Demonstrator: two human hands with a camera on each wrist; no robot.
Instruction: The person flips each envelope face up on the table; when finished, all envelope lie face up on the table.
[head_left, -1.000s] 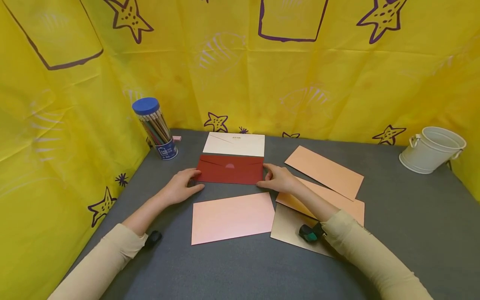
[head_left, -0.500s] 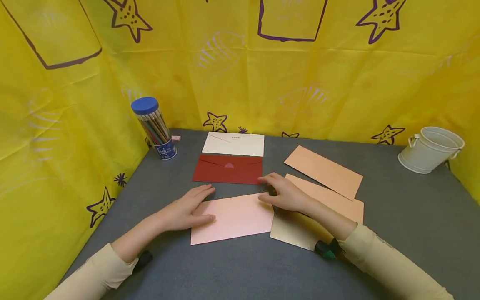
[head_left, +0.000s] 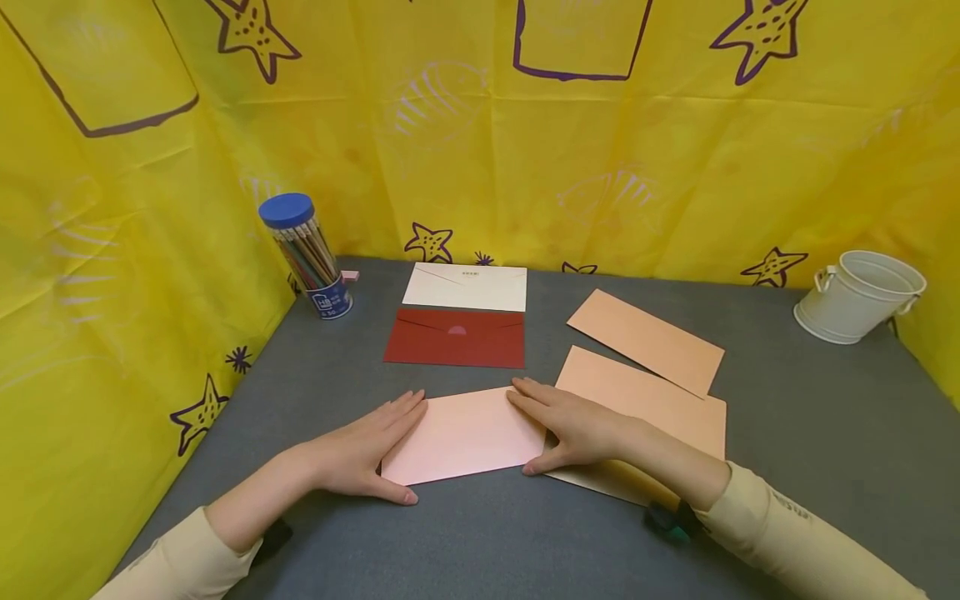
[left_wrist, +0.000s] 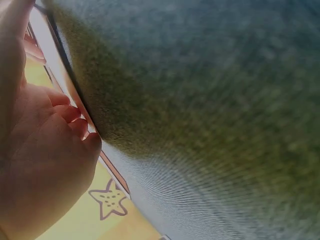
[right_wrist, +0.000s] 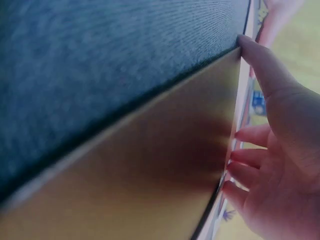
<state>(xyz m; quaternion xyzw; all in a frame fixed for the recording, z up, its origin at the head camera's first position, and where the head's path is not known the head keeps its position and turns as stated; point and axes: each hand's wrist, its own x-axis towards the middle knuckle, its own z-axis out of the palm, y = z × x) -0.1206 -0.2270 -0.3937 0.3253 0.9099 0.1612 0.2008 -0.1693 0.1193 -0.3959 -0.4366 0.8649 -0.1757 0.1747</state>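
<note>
pink envelope [head_left: 465, 435], edges under hands [head_left: 360, 454], grip unclear

Smooth paper pink envelope [head_left: 465, 433] lies on matt, felt-like grey table cover [head_left: 787, 467].

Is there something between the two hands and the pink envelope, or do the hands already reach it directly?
Nothing visible stands between them. The left hand touches the left edge of the pink envelope and the right hand touches its right edge, fingers straight. The gold envelope lies beside it, under the right wrist.

six envelopes [head_left: 465, 435], one pencil tub [head_left: 307, 254], one bucket [head_left: 858, 297], two hands [head_left: 360, 450].
</note>
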